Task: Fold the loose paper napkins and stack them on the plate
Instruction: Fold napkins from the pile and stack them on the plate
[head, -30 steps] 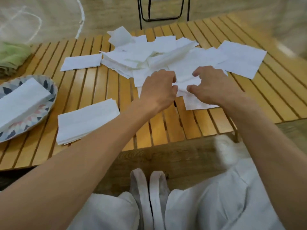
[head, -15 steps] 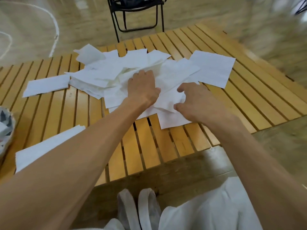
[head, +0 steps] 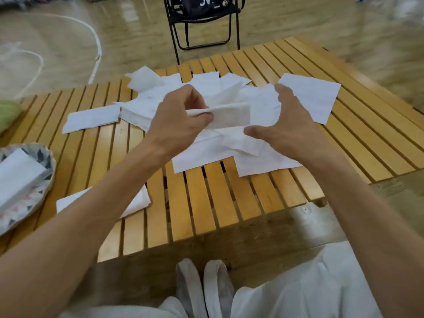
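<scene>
While the left hand (head: 181, 120) pinched one white napkin (head: 229, 114) by its end, that napkin was lifted clear of the loose pile (head: 206, 138) heaped around the middle of the slatted wooden surface (head: 206, 203), stretching out flat toward the right hand (head: 289, 125). The left fingers (head: 202, 115) were curled tight round the napkin's edge. The right hand hovered just beside the napkin's free end, its fingers spread wide and holding nothing. One open sheet (head: 312, 97) lay toward the far right corner, partly under the right hand, and a folded napkin (head: 91, 119) lay apart on the pile's left. Nearer the front edge, another folded napkin (head: 137, 203) showed partly from under the left forearm. At the left edge stood the patterned plate (head: 46, 180), carrying a stack of folded napkins (head: 18, 177). Beyond the far edge, a black folding chair (head: 204, 21) stood on the floor.
</scene>
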`<action>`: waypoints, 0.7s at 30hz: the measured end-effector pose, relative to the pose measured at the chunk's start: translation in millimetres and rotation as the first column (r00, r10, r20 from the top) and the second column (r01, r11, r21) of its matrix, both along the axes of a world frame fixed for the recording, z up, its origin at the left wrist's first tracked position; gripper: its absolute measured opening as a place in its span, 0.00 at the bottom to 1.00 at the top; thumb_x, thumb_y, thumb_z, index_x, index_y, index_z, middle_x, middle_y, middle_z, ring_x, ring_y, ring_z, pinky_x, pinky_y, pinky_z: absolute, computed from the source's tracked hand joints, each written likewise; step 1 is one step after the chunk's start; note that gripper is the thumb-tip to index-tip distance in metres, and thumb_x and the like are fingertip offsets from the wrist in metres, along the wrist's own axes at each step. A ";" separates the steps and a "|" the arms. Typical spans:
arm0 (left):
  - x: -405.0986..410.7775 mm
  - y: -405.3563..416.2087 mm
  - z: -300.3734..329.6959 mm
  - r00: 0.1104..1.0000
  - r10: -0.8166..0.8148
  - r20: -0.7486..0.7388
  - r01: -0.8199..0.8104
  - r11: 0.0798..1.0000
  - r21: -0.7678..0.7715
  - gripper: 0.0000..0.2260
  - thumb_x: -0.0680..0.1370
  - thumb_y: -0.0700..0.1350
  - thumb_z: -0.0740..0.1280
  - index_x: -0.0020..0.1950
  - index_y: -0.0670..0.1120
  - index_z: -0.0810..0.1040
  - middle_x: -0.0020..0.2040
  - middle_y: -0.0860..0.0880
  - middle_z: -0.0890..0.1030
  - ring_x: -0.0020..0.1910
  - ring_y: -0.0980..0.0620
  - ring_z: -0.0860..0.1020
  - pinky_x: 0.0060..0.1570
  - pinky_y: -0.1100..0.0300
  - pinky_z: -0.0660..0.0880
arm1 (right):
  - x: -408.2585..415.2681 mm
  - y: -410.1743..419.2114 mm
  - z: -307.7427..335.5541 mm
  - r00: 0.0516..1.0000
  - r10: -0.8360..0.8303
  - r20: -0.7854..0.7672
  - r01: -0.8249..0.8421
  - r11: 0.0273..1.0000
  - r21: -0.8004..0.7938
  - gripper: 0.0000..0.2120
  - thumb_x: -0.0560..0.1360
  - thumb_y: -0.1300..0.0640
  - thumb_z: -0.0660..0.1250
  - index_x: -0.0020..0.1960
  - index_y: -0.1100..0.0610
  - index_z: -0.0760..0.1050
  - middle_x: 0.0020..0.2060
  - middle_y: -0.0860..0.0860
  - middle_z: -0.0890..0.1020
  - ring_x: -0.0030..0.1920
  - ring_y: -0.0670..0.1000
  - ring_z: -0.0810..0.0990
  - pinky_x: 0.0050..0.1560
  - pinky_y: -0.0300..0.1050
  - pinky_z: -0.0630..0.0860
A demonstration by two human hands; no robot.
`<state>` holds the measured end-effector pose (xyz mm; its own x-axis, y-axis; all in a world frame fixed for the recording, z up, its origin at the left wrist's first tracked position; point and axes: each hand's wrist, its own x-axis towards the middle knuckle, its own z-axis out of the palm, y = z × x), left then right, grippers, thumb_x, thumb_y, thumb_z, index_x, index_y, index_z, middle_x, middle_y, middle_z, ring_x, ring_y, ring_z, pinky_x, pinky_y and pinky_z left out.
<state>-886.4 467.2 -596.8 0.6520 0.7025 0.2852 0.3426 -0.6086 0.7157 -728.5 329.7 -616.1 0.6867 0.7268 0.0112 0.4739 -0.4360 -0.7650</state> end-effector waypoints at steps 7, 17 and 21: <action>-92.0 -12.7 17.8 0.992 0.025 0.124 0.000 0.980 -0.198 0.07 0.74 0.38 0.73 0.46 0.41 0.75 0.46 0.53 0.83 0.44 0.63 0.80 0.41 0.71 0.74 | -43.3 19.7 13.2 0.850 0.290 -0.440 -0.214 0.953 0.214 0.22 0.74 0.46 0.74 0.64 0.54 0.78 0.55 0.48 0.84 0.55 0.48 0.84 0.58 0.47 0.80; -160.1 -14.3 -10.2 0.905 0.327 0.272 -0.090 0.772 -0.629 0.26 0.70 0.50 0.75 0.66 0.49 0.72 0.62 0.50 0.79 0.56 0.53 0.81 0.55 0.54 0.80 | -97.5 36.7 -0.4 0.690 0.414 -0.593 -0.203 0.898 0.391 0.05 0.78 0.64 0.69 0.52 0.58 0.80 0.53 0.54 0.86 0.53 0.52 0.85 0.54 0.45 0.81; -177.4 -14.2 -14.1 0.834 0.442 0.329 -0.109 0.717 -0.688 0.25 0.71 0.46 0.74 0.67 0.48 0.72 0.62 0.48 0.80 0.59 0.51 0.80 0.52 0.58 0.79 | -116.4 44.5 -4.9 0.713 0.411 -0.569 -0.207 0.898 0.389 0.12 0.76 0.67 0.70 0.59 0.60 0.80 0.55 0.54 0.85 0.57 0.54 0.84 0.62 0.52 0.79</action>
